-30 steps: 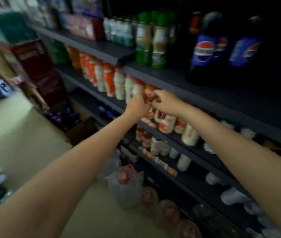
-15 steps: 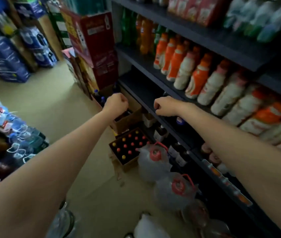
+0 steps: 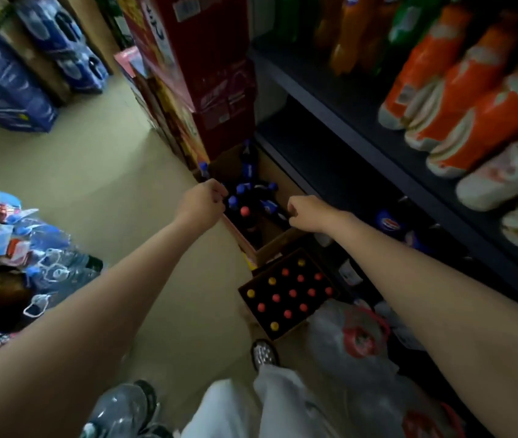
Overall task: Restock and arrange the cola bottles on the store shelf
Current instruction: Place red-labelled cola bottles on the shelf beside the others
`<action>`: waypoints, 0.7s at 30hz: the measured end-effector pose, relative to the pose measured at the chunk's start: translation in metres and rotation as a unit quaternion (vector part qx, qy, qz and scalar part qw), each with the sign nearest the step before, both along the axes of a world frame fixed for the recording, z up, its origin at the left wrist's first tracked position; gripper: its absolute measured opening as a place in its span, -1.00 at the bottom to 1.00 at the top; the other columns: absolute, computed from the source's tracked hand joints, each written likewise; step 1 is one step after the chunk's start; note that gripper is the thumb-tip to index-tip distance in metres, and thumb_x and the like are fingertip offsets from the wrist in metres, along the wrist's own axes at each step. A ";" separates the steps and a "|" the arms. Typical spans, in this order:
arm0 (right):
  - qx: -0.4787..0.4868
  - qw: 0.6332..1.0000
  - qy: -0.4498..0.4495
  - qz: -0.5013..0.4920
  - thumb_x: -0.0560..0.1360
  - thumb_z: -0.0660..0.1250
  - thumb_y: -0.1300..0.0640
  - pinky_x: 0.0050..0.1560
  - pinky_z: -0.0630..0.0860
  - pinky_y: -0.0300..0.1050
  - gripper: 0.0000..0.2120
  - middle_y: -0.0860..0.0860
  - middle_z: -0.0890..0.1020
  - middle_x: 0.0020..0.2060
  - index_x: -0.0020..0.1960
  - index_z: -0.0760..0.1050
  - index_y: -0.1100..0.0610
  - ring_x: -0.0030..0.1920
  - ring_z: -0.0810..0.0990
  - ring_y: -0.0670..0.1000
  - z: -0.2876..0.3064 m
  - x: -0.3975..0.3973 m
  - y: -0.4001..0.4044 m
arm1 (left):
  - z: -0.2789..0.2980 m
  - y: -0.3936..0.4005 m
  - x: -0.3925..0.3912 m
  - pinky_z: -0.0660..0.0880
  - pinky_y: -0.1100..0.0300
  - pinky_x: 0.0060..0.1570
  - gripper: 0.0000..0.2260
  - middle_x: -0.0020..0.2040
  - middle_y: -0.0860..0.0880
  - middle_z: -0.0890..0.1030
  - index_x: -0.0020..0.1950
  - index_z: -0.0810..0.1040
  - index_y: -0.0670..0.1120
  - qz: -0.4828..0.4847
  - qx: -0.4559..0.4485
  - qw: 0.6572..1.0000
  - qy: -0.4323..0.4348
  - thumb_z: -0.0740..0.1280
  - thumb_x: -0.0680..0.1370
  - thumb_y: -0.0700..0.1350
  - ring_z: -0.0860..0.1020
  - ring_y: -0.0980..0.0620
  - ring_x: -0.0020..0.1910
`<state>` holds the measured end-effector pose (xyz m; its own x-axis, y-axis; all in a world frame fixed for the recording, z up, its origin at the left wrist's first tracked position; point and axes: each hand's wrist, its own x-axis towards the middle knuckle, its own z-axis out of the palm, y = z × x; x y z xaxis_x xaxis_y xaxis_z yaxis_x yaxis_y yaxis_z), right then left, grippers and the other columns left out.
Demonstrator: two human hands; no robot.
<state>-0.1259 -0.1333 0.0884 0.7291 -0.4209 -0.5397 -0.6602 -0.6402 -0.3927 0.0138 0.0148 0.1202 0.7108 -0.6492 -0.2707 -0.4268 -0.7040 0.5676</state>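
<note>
At the left edge of the frame, shrink-wrapped packs [image 3: 14,229] lie on the floor [image 3: 93,172]. At centre, the left hand [image 3: 202,202] and right hand [image 3: 306,213] hover with fingers clenched, grasping nothing, above an open cardboard box [image 3: 278,245] of cola bottles [image 3: 253,197]. At the right, orange bottles [image 3: 472,99] fill the shelf [image 3: 362,134].
</note>
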 end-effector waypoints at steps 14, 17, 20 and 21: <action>0.003 0.991 0.070 0.111 0.53 0.14 0.38 0.41 0.27 0.05 -0.35 0.00 0.01 0.54 0.52 0.07 -0.04 0.50 0.13 0.15 -0.212 0.159 -0.044 | -0.181 -0.079 0.148 0.36 0.11 0.18 -0.57 0.24 -0.17 0.49 0.31 0.45 -0.09 -0.166 0.125 0.978 0.003 0.18 0.47 -0.36 0.46 -0.15 0.23; -0.009 0.990 0.088 0.110 0.54 0.11 0.38 0.36 0.31 0.09 -0.39 -0.01 -0.01 0.54 0.50 0.12 -0.05 0.47 0.15 0.21 -0.255 0.186 -0.036 | -0.210 -0.088 0.170 0.39 0.10 0.19 -0.58 0.25 -0.14 0.50 0.32 0.44 -0.05 -0.195 0.152 0.969 -0.001 0.17 0.49 -0.33 0.48 -0.13 0.23; -0.059 0.992 0.062 0.095 0.57 0.08 0.29 0.29 0.32 0.12 -0.61 0.15 0.19 0.42 0.38 0.31 0.16 0.35 0.28 0.27 -0.292 0.194 -0.027 | -0.234 -0.100 0.184 0.40 0.09 0.22 -0.60 0.26 -0.12 0.50 0.32 0.43 -0.06 -0.231 0.170 0.958 0.005 0.17 0.51 -0.32 0.47 -0.11 0.25; -0.056 0.995 0.049 0.072 0.57 0.08 0.23 0.29 0.31 0.11 -0.64 0.19 0.25 0.40 0.35 0.34 0.20 0.34 0.31 0.27 -0.298 0.190 -0.023 | -0.240 -0.104 0.186 0.40 0.10 0.22 -0.61 0.26 -0.12 0.50 0.32 0.42 -0.06 -0.243 0.185 0.952 0.010 0.17 0.52 -0.32 0.46 -0.11 0.25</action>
